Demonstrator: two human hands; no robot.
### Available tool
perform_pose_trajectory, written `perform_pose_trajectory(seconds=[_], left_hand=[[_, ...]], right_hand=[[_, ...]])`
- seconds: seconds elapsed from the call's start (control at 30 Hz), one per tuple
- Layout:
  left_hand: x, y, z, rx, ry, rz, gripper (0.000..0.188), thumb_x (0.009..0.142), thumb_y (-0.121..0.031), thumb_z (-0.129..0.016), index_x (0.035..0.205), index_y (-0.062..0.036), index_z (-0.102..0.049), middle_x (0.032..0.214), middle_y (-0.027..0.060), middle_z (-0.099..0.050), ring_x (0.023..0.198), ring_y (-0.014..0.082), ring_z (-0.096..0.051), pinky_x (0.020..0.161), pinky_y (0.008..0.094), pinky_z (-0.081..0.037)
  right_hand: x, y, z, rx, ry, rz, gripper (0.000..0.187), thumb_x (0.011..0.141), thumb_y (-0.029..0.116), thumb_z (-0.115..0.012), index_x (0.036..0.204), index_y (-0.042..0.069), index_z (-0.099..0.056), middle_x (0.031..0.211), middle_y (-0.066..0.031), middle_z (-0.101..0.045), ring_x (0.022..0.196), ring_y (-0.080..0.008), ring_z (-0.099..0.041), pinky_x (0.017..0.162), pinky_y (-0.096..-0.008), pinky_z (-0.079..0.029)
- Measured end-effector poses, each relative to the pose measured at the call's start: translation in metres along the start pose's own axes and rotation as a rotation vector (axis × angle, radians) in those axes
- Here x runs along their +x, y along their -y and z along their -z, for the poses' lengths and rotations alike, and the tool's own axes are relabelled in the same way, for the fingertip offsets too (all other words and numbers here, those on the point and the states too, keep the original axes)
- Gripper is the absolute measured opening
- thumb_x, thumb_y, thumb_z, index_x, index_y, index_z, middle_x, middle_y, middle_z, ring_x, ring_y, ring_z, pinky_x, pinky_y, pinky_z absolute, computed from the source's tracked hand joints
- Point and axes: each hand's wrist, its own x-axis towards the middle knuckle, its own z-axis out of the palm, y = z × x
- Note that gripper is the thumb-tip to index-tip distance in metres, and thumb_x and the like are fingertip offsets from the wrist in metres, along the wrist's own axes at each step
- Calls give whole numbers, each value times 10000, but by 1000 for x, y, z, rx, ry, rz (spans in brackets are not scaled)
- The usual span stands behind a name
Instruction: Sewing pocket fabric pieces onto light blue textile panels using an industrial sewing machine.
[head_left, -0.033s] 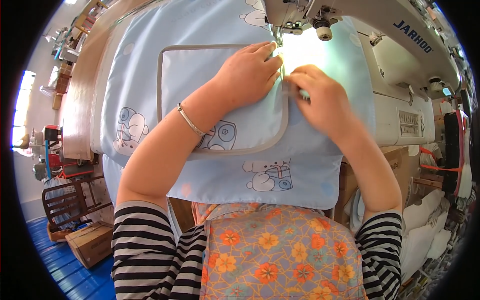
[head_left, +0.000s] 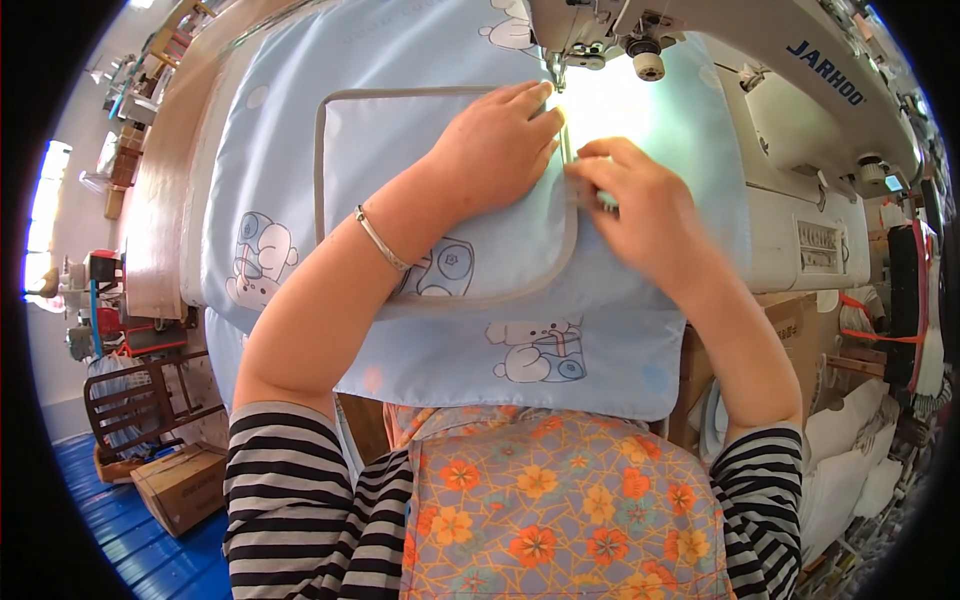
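Note:
A light blue cloth (head_left: 300, 60) with printed bears lies spread under the sewing machine's presser foot (head_left: 558, 78). On it sits a squarish blue pocket panel (head_left: 380, 140) edged with grey binding (head_left: 320, 170). My left hand (head_left: 498, 145) rests flat on the panel's upper right part, its fingers stretched toward the foot. Right of the panel, my right hand (head_left: 640, 195) is closed, thumb and fingertips together beside the grey edge. Something small and dark shows under its curled fingers; blur and the fingers hide what it is.
The sewing machine's arm (head_left: 790, 60) spans the upper right, and a bright lamp lights the cloth by the needle. A wooden tabletop (head_left: 160, 200) runs along the left. Below it are a brown chair (head_left: 130, 405) and a cardboard box (head_left: 185, 485). White cloth pieces (head_left: 850, 450) lie at the right.
My right hand has shifted slightly down and to the right along the grey edge. My left hand and the cloth look nearly the same.

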Motion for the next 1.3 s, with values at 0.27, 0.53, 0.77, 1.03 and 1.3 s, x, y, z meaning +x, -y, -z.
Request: perform_pose_trajectory(seconds=[0.27, 0.53, 0.77, 1.03, 1.3], left_hand=[[-11, 11, 16, -101, 6, 42, 323, 885, -164, -564, 1163, -5, -611, 1311, 174, -549, 1236, 346, -497, 1024, 424, -422], [-125, 15, 94, 22, -52, 429, 336, 865, -129, -610, 1177, -6, -612, 1292, 148, -576, 1217, 342, -515, 1023, 415, -409], [-243, 44, 108, 374, -403, 895, 400, 938, -245, -580, 1268, -18, -563, 1411, 213, -463, 1302, 356, -445, 1052, 403, -376], [-370, 77, 115, -451, -1079, 1523, 551, 947, -291, -607, 1342, 45, -421, 1165, 109, -547, 987, 157, -535, 875, 328, -450], [-299, 68, 132, 626, -486, 915, 480, 861, -71, -619, 1316, 18, -493, 1287, 168, -552, 1209, 314, -516, 1023, 380, -407]], right_hand=[[-19, 15, -14, -75, -52, 102, 365, 642, -78, -665, 987, 40, -669, 1029, -75, -673, 775, -225, -677, 672, -297, -559], [-14, 14, -22, -138, -122, 140, 342, 636, -89, -661, 949, 48, -676, 1014, -68, -693, 766, -218, -681, 650, -296, -564], [-13, 7, -24, -174, -171, 162, 300, 670, -95, -656, 935, 45, -676, 1003, -75, -697, 756, -225, -680, 634, -292, -565], [-11, 7, -24, -201, -168, 218, 253, 691, -77, -654, 914, 40, -670, 986, -73, -702, 749, -226, -678, 628, -296, -557], [-9, 6, -23, -294, -126, 212, 285, 685, -46, -669, 953, 50, -676, 1044, -68, -693, 763, -213, -682, 663, -292, -559]])
